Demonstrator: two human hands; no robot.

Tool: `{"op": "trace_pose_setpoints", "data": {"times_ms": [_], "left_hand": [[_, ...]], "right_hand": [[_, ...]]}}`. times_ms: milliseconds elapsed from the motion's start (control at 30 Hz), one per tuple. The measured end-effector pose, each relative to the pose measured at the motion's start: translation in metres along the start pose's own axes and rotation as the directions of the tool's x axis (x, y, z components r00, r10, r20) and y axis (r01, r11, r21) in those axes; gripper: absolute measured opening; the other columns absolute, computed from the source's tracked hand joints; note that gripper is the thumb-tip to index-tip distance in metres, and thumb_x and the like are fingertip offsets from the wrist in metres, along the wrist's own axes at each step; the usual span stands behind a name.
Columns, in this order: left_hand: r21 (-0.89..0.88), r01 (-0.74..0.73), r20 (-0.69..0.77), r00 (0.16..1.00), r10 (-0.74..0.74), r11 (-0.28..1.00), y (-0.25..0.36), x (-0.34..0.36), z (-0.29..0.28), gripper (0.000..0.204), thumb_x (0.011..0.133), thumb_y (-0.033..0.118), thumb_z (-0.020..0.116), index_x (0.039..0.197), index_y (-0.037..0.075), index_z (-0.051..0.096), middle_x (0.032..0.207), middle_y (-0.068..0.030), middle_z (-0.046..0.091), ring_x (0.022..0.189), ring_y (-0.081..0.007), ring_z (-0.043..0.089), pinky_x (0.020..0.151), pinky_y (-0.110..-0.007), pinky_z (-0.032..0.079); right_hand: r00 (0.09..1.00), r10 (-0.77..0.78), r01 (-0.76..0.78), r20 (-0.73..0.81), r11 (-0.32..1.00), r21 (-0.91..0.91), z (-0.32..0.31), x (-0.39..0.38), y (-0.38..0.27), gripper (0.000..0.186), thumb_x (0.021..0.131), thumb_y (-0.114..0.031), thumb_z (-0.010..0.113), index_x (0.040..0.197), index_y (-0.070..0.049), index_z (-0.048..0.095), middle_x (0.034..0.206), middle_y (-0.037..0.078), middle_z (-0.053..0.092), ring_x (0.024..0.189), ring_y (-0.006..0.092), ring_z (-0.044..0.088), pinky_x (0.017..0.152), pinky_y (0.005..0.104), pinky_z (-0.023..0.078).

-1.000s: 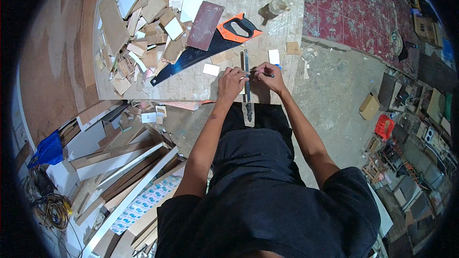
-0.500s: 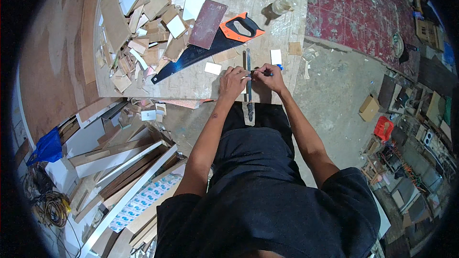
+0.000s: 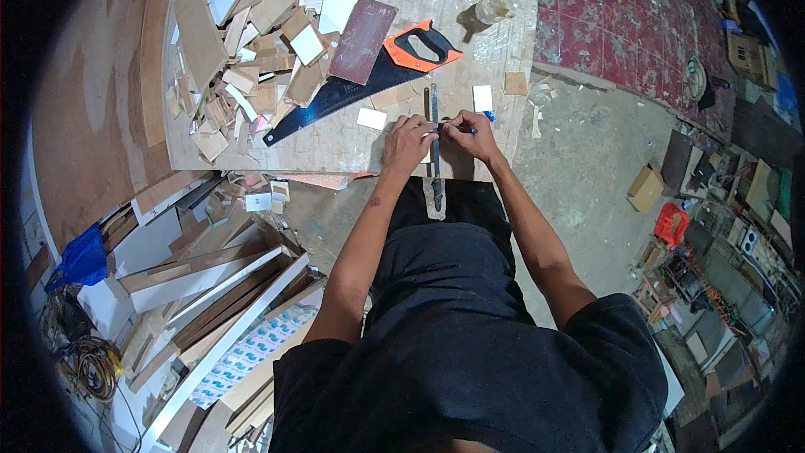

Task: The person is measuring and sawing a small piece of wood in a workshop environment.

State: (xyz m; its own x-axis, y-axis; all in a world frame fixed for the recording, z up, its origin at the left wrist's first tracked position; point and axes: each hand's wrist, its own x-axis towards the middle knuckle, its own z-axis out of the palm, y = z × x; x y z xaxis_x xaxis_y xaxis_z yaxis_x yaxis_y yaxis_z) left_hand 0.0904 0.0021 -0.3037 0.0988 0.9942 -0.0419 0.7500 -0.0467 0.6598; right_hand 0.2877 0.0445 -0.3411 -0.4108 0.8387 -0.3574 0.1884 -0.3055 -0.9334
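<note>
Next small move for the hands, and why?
Probably press the long dark strip down with the left hand before moving the pen-like stick: the right hand pinches that stick close beside the left hand, and the strip's near end juts past the table edge, so it might shift.

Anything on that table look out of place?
Yes: the reddish-brown rectangular board lies askew, partly covering the dark blade of the orange-handled handsaw. The long, narrow, dark bar juts past the pale wooden table's front edge, where it might get knocked.
</note>
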Motion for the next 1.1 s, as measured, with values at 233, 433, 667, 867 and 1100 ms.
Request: {"op": "trace_pose_setpoints", "data": {"times_ms": [233, 433, 667, 867, 1100], "left_hand": [[-0.012, -0.029, 0.000, 1.000, 0.029, 1.000, -0.003, 0.001, 0.004, 0.021, 0.077, 0.020, 0.078, 0.096, 0.011, 0.075, 0.098, -0.0017, 0.067, 0.095, -0.0255, 0.060, 0.081, -0.038, 0.052], [-0.025, -0.019, 0.002, 1.000, 0.019, 1.000, -0.003, 0.000, 0.004, 0.022, 0.078, 0.022, 0.078, 0.097, 0.013, 0.076, 0.098, -0.0018, 0.067, 0.095, -0.0256, 0.060, 0.082, -0.038, 0.051], [-0.029, -0.009, 0.001, 1.000, 0.009, 1.000, -0.001, 0.001, 0.002, 0.021, 0.077, 0.023, 0.078, 0.096, 0.013, 0.076, 0.098, -0.0018, 0.067, 0.095, -0.0258, 0.061, 0.082, -0.038, 0.052], [-0.040, -0.019, -0.010, 1.000, 0.018, 0.999, -0.002, 0.001, 0.004, 0.022, 0.075, 0.020, 0.079, 0.095, 0.012, 0.076, 0.098, -0.0028, 0.067, 0.093, -0.0265, 0.061, 0.082, -0.039, 0.052], [-0.042, -0.032, -0.017, 0.999, 0.031, 0.999, 0.001, 0.003, 0.004, 0.023, 0.075, 0.019, 0.080, 0.096, 0.011, 0.076, 0.096, -0.0031, 0.067, 0.093, -0.0265, 0.061, 0.082, -0.038, 0.052]], "right_hand": [[1.000, 0.014, -0.016, 0.027, 0.997, 0.071, -0.003, -0.004, 0.011, 0.012, 0.088, -0.009, 0.072, 0.086, 0.002, 0.067, 0.084, 0.006, 0.072, 0.075, 0.0082, 0.063, 0.067, 0.0260, 0.052], [0.999, -0.011, 0.010, 0.051, 1.000, 0.023, -0.005, -0.005, 0.008, 0.013, 0.087, -0.011, 0.073, 0.085, 0.001, 0.067, 0.082, 0.006, 0.072, 0.073, 0.0083, 0.062, 0.066, 0.0266, 0.051], [0.991, -0.031, 0.048, 0.133, 0.991, -0.122, -0.010, 0.002, 0.008, 0.014, 0.088, -0.008, 0.072, 0.083, 0.002, 0.065, 0.079, 0.009, 0.072, 0.072, 0.0109, 0.068, 0.065, 0.0260, 0.055], [0.993, -0.011, 0.021, 0.115, 0.996, -0.083, -0.014, 0.004, 0.009, 0.014, 0.088, -0.008, 0.071, 0.082, 0.002, 0.063, 0.078, 0.008, 0.071, 0.071, 0.0113, 0.067, 0.065, 0.0268, 0.055], [0.992, 0.063, -0.072, 0.105, 0.994, 0.078, -0.013, 0.005, 0.006, 0.013, 0.088, -0.005, 0.068, 0.079, 0.001, 0.061, 0.080, 0.009, 0.070, 0.070, 0.0133, 0.067, 0.064, 0.0276, 0.055]]}}
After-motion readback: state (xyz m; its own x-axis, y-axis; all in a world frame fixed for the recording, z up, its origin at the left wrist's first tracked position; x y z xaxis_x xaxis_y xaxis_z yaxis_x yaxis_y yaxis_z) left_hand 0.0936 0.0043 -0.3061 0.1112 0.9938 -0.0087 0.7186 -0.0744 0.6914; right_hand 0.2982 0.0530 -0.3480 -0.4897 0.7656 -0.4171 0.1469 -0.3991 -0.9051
